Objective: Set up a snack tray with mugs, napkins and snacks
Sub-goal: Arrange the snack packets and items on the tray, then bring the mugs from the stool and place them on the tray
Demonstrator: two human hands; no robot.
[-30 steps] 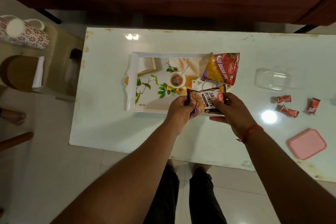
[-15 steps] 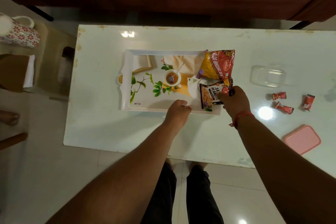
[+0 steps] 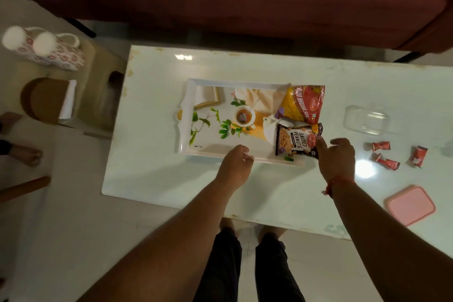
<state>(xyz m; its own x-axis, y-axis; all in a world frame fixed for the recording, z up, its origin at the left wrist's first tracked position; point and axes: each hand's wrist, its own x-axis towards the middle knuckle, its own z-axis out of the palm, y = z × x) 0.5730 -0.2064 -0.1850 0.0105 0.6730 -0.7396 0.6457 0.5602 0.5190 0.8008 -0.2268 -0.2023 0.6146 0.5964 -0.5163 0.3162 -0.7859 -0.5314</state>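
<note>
The dark crinkly bag of salted peanuts (image 3: pixel 297 140) had just left both hands and lay at the white picture tray's (image 3: pixel 186 115) four o'clock corner, left hand (image 3: pixel 234 163) loosely open and empty, right hand (image 3: pixel 337 158) open with one finger touching the bag, so mugs and napkins were likely next.

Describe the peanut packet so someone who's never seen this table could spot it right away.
Find the white picture tray on the pale table. At its right end lie two snack bags; the salted peanuts packet is the nearer one, touched by the right hand. It is dark with white lettering, unlike the red-and-yellow bag beyond it.
</note>
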